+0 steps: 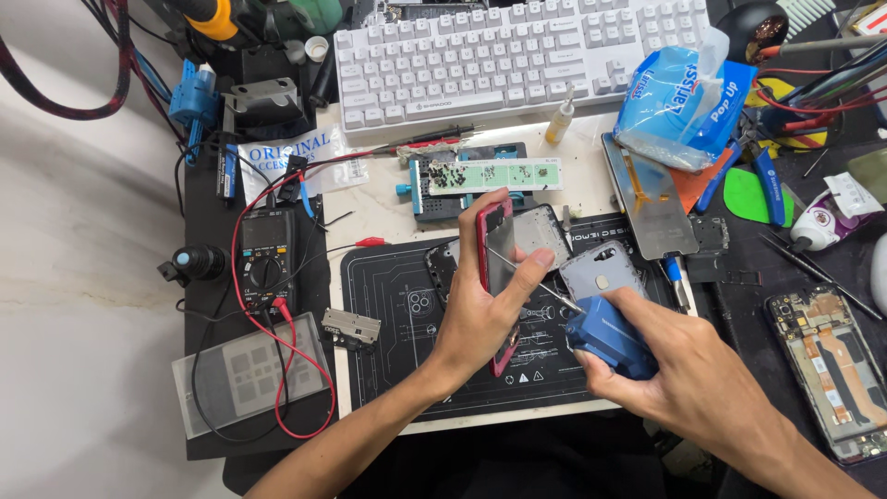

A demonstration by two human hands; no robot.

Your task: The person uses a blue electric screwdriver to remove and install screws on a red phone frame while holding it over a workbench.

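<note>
My left hand (480, 310) grips a red-framed phone (495, 242), held on edge above the black work mat (388, 296). My right hand (670, 365) holds a blue electric screwdriver (605, 340); its thin metal bit (528, 279) reaches toward the phone, with the tip hidden behind my left thumb. A grey phone back cover (605, 270) lies on the mat just behind the screwdriver. A metal phone plate (540, 231) rests behind the red phone.
A white keyboard (517, 55) sits at the back. A multimeter (265, 261) with red and black leads lies left. A blue tissue pack (679, 97), a screen panel (650, 199), pliers (762, 171) and an opened phone (836, 370) are on the right. A parts holder (480, 176) holds several screws.
</note>
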